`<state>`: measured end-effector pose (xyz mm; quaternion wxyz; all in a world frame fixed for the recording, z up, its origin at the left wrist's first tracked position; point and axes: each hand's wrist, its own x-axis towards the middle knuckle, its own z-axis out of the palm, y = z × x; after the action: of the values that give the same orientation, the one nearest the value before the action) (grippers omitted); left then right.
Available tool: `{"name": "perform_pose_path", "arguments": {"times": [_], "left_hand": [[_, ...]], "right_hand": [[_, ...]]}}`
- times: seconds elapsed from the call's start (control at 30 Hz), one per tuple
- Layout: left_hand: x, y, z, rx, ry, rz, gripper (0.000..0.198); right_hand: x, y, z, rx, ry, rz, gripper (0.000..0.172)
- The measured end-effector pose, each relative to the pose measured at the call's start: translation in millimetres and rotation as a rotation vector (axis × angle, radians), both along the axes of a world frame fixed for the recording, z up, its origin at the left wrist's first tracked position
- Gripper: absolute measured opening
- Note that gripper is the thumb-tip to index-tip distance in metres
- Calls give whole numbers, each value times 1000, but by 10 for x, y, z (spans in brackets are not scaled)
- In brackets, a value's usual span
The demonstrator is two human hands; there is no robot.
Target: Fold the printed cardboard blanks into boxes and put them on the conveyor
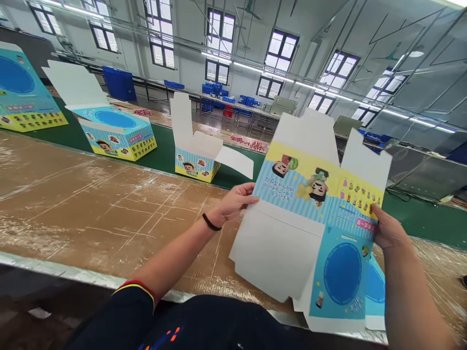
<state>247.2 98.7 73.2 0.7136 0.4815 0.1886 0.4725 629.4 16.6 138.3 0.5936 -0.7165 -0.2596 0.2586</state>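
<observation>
A partly unfolded printed cardboard box is held up in front of me, its white flaps spread at top and bottom. It has yellow and blue striped panels with cartoon figures and a light blue panel with a dark blue oval. My left hand pinches its left edge, thumb on the printed face. On the opposite edge my right hand grips the panel with the rows of small pictures; part of those fingers is hidden behind the card. Another light blue printed card shows behind the box at lower right.
Beyond the brown worktable runs a green belt. On it stand an open-topped box, a box with a raised flap and a larger blue printed carton. Small pink items lie farther back.
</observation>
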Motion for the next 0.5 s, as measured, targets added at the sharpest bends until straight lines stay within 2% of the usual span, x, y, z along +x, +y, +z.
{"name": "perform_pose_path", "arguments": {"times": [0.1,0.17,0.27,0.37,0.5], "left_hand": [[-489,111,136,58,61,152,41],[-786,185,227,103,116,278,40],[-1122,304,400,211,167,558,39],[-1360,409,615,356,61,880,48],[-1670,498,828,418,-144,1156,64]], "right_hand": [[-366,-13,367,223,-65,143,12],[-661,-6,569,455,-183,189,22],[-1169,-4,796,785,-371,242,26],[-1653,-54,890,931,-503,343,14],[-2100,-109,772,952,-656,455,9]]}}
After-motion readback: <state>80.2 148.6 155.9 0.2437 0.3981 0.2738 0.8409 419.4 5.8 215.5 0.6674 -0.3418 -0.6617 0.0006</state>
